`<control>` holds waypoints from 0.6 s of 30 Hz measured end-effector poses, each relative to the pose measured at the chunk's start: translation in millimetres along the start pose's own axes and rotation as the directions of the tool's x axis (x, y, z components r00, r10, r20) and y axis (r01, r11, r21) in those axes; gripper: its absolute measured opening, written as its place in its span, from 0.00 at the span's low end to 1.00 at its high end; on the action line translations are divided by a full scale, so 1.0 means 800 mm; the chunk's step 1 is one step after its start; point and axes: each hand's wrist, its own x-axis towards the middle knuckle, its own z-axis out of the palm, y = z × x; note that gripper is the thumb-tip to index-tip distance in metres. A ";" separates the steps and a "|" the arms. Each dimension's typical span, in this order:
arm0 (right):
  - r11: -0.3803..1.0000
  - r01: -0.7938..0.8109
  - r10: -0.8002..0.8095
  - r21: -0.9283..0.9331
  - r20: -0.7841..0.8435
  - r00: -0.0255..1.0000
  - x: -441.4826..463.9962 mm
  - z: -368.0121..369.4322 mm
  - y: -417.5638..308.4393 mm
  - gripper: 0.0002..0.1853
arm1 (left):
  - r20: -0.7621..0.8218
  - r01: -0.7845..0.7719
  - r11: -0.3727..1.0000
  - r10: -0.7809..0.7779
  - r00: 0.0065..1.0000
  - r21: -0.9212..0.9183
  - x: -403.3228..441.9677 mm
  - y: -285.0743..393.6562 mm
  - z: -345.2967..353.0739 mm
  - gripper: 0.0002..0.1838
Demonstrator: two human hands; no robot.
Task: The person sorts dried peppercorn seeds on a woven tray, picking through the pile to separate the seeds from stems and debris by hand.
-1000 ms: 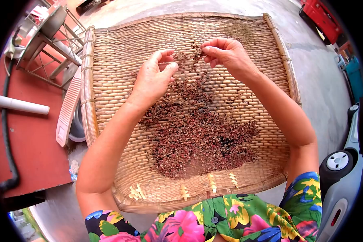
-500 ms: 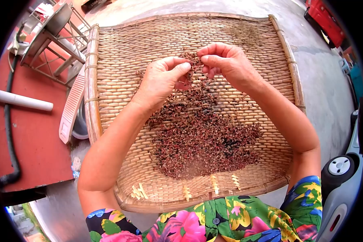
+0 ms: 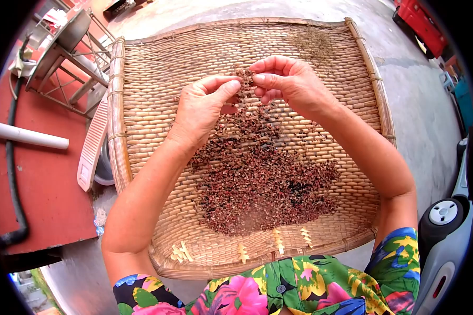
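Note:
A small cluster of dried, reddish-brown peppercorns is held up between my two hands. My left hand pinches its left side with thumb and forefinger. From the right, my right hand grips the cluster in its fingertips, the other fingers curled below. Beneath them a loose heap of dark red husks and black seeds spreads over a large woven winnowing basket. A thin trail of the husks runs up from the heap towards my hands.
Fine brownish bits lie at the basket's far right. On the left are a metal stand, a white pipe, a black hose and a pale ridged board. A grey toy car stands on the right.
My hands have moved slightly left with the cluster still between them. The heap looks the same.

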 end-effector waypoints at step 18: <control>0.843 -0.042 0.077 -0.536 0.043 0.996 0.005 -0.011 0.008 0.34 | -0.080 -0.017 0.996 0.024 0.997 0.091 0.004 -0.005 -0.004 0.09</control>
